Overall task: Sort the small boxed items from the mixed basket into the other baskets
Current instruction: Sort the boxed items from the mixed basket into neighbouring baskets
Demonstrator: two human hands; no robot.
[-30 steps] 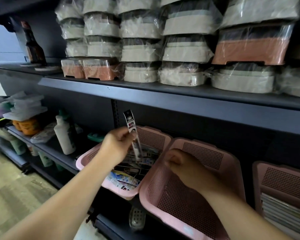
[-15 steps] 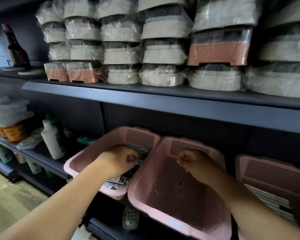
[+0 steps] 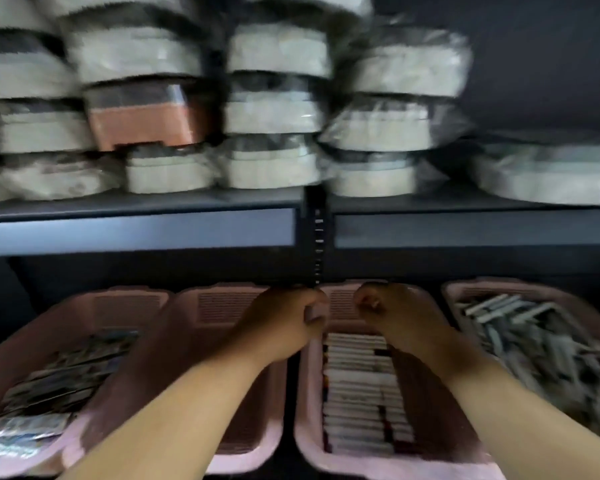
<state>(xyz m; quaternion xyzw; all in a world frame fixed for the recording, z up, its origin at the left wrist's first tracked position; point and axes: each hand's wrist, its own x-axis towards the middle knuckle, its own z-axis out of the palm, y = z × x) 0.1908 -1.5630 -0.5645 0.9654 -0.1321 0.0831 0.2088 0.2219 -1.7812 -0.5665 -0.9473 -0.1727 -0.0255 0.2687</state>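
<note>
Sort is part done, by my read: mixed basket (image 3: 125, 306) on your far left holds a loose pile of boxes (image 3: 66, 368), so plenty left. Next basket (image 3: 222, 306) shows nothing in what your left arm leaves visible. Third basket (image 3: 378, 469) has a neat row (image 3: 354, 393), and the fourth basket (image 3: 451, 292) is heaped with grey sticks (image 3: 534, 341).
Both hands sit over the back of the third basket, well apart from the mixed pile. Left hand (image 3: 281, 323) is curled with a pale sliver at the fingertips, maybe a box; too blurred, can't tell. Right hand (image 3: 395, 317) is curled just beside it with nothing visible in it; can't tell either.
Behind, the shelf (image 3: 136, 233) carries wrapped packs (image 3: 274, 116)
</note>
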